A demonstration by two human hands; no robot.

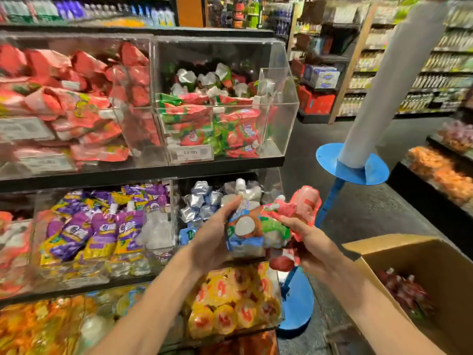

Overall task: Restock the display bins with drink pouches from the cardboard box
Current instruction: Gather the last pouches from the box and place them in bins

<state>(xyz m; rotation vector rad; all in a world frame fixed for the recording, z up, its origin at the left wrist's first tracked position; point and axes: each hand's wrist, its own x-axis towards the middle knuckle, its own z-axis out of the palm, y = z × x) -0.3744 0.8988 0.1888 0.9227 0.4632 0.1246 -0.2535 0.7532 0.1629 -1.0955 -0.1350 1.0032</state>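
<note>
Shop aisle, dark floor (363, 208).
A white post (389, 85) on a blue stand (329, 158) rises nearby; wood-framed shelves (358, 60) of bottles (435, 82) line the far side, brightly lit.

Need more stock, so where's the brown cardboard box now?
Head view, lower right: the open brown cardboard box sits right of the right forearm, with red pouches inside.

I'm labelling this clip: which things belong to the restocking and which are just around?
Job: left hand gripping a blue-and-white coconut drink pouch; right hand gripping red strawberry drink pouches; brown cardboard box; clear acrylic display bins.
Just around: blue disc stand with white pole; yellow round packs in the bottom bin; bottle shelves behind.
</note>
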